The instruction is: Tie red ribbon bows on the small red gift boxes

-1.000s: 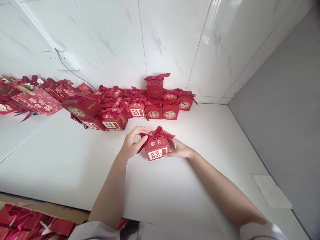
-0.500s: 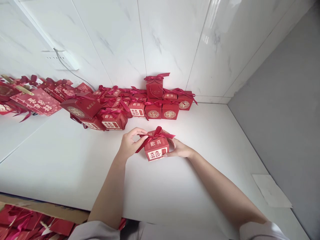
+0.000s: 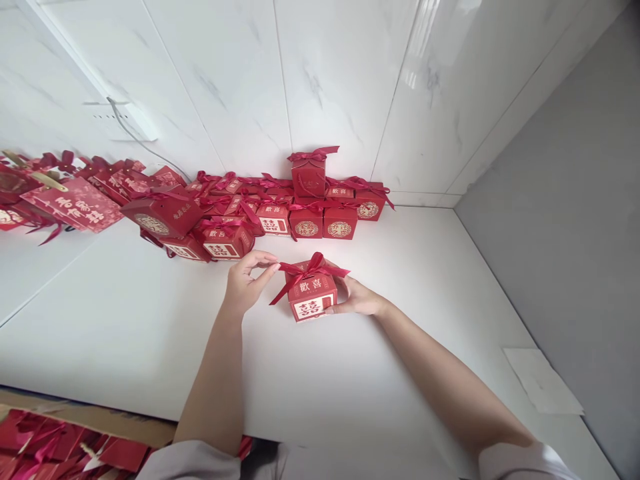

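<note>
While the right hand steadies a red box from its right side, the left hand works at the ribbon tied in a bow on top. The two hands are apart, with the box between them. The right hand is partly curled, its thumb laid along the lower right of the printed front face; its fingers go behind the box, where their exact hold is hidden. The left hand has thumb and forefinger brought together at the tip of the ribbon's upper left end, an arch of space left between them further back.

The box stands upright on the tabletop, between the back edge and the near edge. Behind it, similar ribboned boxes line the back edge, one more standing on top. A white sheet lies along the right edge, and an open carton of red packages sits by the near left corner.
</note>
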A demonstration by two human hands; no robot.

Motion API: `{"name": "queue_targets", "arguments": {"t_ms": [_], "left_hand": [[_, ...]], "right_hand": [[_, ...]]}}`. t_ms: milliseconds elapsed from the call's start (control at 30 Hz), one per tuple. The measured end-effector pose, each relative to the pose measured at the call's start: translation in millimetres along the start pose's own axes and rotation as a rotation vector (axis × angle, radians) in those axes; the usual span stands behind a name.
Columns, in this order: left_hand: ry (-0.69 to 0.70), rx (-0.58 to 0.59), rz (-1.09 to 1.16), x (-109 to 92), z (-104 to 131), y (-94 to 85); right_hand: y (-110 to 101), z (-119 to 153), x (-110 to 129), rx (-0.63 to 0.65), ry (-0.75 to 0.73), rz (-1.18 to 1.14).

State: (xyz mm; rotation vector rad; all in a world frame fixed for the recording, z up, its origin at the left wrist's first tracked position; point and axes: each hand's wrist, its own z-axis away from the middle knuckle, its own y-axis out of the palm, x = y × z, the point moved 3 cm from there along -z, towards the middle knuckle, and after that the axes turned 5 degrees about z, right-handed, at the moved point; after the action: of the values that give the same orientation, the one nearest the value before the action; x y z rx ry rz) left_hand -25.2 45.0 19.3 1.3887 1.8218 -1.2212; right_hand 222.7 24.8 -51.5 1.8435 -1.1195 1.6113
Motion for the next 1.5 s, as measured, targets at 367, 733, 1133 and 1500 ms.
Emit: {"name": "queue_targets", "arguments": {"t_ms": [367,733,1133,1500], "left_hand": [[-0.107,-0.040,0.016,-1.0,-0.5,4.2],[-0.459,0.241,0.217,11.4,4.3,19.4],[-0.371,0.178,0.348,13.0,3.9,26.4],[-0.494,0.297,0.552,5.1,6.3,30.7]], "right_hand": [[8.9,3.0,-16.6,-0.237,-0.075,0.334],[8.3,1.5,-17.8,-0.221,-0.100,0.368],[8.2,1.2,-15.4,-0.202,-0.103,0.350],[9.5,1.6,-19.5,-0.204,-0.099,0.303]]}}
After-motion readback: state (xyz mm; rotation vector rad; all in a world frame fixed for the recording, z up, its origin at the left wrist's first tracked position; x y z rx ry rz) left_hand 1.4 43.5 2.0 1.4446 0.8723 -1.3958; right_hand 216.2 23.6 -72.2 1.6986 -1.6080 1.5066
